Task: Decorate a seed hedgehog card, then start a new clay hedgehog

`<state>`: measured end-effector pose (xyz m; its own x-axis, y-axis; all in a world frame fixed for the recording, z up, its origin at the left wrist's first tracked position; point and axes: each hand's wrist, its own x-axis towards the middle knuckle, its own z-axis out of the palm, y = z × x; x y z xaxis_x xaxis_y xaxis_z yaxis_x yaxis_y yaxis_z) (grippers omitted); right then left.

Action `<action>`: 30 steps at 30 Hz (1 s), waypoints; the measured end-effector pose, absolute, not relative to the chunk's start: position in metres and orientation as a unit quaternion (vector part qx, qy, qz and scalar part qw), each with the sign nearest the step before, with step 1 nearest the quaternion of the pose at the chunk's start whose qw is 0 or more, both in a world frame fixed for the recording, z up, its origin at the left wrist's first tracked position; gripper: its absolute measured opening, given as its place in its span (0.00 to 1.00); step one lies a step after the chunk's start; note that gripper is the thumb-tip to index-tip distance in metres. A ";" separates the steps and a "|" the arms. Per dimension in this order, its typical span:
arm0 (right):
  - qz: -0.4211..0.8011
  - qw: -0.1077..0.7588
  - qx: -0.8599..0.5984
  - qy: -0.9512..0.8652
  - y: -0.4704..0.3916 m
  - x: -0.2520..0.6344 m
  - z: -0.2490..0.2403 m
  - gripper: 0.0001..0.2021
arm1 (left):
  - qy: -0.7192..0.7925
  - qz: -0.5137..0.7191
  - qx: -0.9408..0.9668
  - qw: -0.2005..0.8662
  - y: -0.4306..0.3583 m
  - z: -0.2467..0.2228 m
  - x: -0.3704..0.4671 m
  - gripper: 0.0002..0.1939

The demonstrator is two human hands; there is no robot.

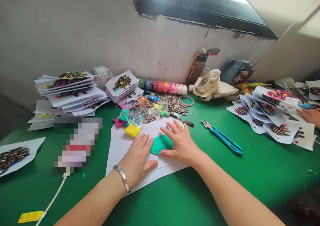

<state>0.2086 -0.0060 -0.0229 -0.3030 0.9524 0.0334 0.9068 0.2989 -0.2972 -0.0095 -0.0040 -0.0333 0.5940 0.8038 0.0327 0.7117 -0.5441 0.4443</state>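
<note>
A flattened patch of green modelling clay lies on a stack of white paper in front of me. My left hand rests on the paper at the clay's left side, its fingers stretched out and the thumb apart. On the other side, my right hand has its fingers spread, the thumb and fingertips at the clay's right edge and partly covering it. Neither hand grips anything. Just beyond the sheets are small bags of coloured clay, among them a yellow one, and a black pen.
Striped sunflower seeds lie behind the bags, near a tape roll. A blue utility knife is to the right, blade out. Stacks of seed-decorated sheets stand left and right. Another person's hand shows at far right.
</note>
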 end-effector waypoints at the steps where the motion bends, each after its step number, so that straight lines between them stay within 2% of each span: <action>1: 0.114 0.109 -0.580 -0.799 -0.007 0.208 -0.022 0.41 | 0.436 0.113 0.871 0.197 -0.004 -0.033 -0.010 0.31; 3: 0.118 0.130 -0.565 -0.807 -0.011 0.208 -0.019 0.39 | 0.440 0.103 0.870 0.198 -0.005 -0.033 -0.009 0.32; 7: 0.102 0.158 -0.486 -0.853 -0.024 0.205 -0.010 0.24 | 0.441 0.102 0.869 0.199 -0.005 -0.034 -0.009 0.34; 9: 0.098 0.151 -0.450 -0.875 -0.031 0.204 -0.007 0.20 | 0.440 0.098 0.870 0.200 -0.005 -0.035 -0.009 0.35; 16: 0.067 0.087 -0.417 -0.902 -0.044 0.216 -0.020 0.27 | 0.448 0.080 0.867 0.205 -0.007 -0.032 -0.008 0.37; 20: 0.041 0.098 -0.421 -0.901 -0.045 0.217 -0.029 0.29 | 0.443 0.077 0.870 0.201 -0.007 -0.032 -0.009 0.36; 30: 0.041 0.077 -0.415 -0.906 -0.045 0.212 -0.026 0.28 | 0.437 0.097 0.869 0.209 -0.008 -0.029 -0.008 0.37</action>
<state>0.2117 -0.0446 -0.0262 -0.6441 0.7576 0.1058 0.7449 0.6527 -0.1381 -0.0078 -0.0078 -0.0289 0.5990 0.8006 -0.0139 0.7193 -0.5304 0.4486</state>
